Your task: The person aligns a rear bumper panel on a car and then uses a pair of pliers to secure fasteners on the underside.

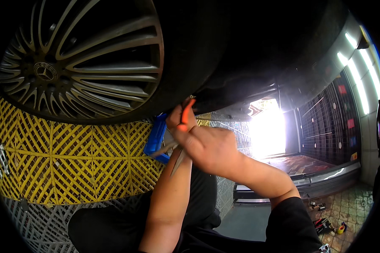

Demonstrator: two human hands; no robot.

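Observation:
My left hand [175,116] is raised beside the tire [183,55], just under the dark car body [249,50]; it is partly hidden behind my right hand, fingers closed by an orange-handled tool [186,114]. My right hand [207,149] crosses over my left wrist, fingers curled round a pointed metal tool [177,164] that angles down over my left forearm. Where the tools end among the fingers is hidden. A blue plastic tray [153,139] lies behind both hands.
The multi-spoke wheel [105,67] fills the upper left. Below it are yellow grid floor tiles [80,156] and grey ones [38,223]. At right are a bright doorway [268,130], a dark step or platform edge [308,185] and small tools [323,225] on the floor.

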